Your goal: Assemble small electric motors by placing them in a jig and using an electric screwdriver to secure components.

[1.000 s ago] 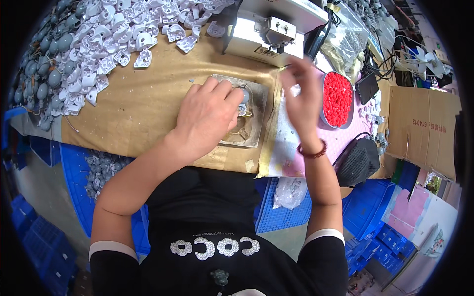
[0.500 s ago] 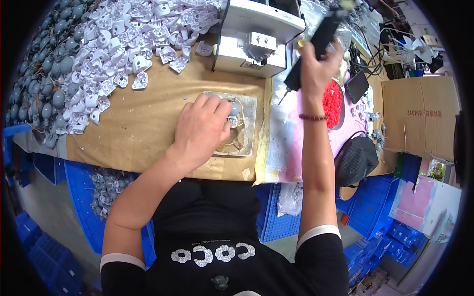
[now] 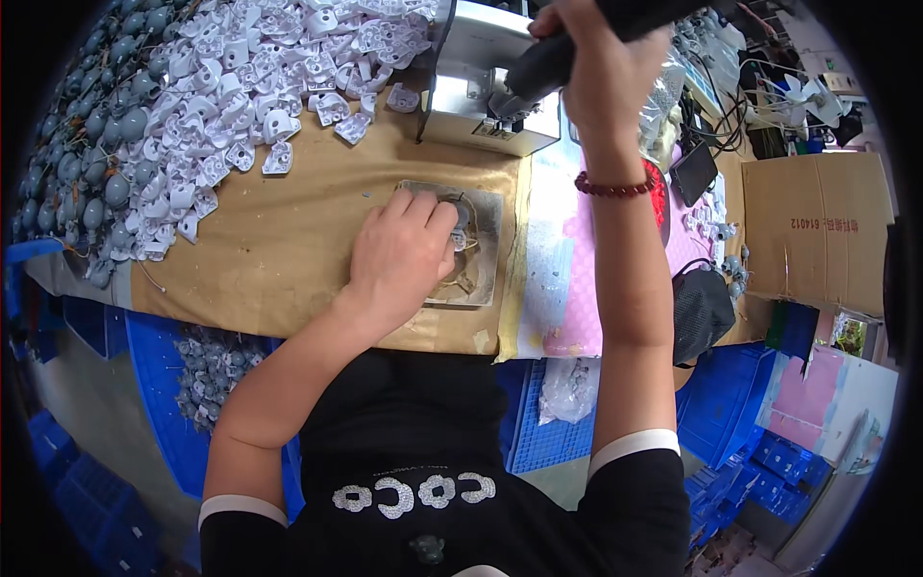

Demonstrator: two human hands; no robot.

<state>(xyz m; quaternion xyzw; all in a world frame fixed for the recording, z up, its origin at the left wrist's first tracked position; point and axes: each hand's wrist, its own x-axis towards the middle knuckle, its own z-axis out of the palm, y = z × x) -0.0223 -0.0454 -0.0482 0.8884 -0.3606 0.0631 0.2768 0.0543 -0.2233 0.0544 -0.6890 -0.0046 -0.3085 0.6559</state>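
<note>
On a metal-edged fixture plate (image 3: pixel 488 274), the curled fingers of my left hand (image 3: pixel 396 252) press on a small grey rounded part (image 3: pixel 465 213). Beside it, a white plastic piece (image 3: pixel 459 242) shows partly past my fingertips. My right hand (image 3: pixel 615 82) is wrapped round a black electric screwdriver (image 3: pixel 543 69), held tilted. Its tip points down and left to the front of a white and grey box-shaped machine (image 3: pixel 450 111), apparently a screw feeder. Whether the tip touches the machine I cannot tell.
White plastic housings (image 3: pixel 240 87) lie heaped at the far left, beside grey rounded parts (image 3: pixel 115 188) with wires. Right of my right wrist are a tray of red pieces (image 3: pixel 660 197), a black mesh bag (image 3: pixel 702 313) and a cardboard box (image 3: pixel 817 231). Blue crates (image 3: pixel 154 385) stand below the table.
My right hand has brought the screwdriver left and toward the machine's front, its tip swinging up from the table. My left hand stays on the grey part, shifted very slightly.
</note>
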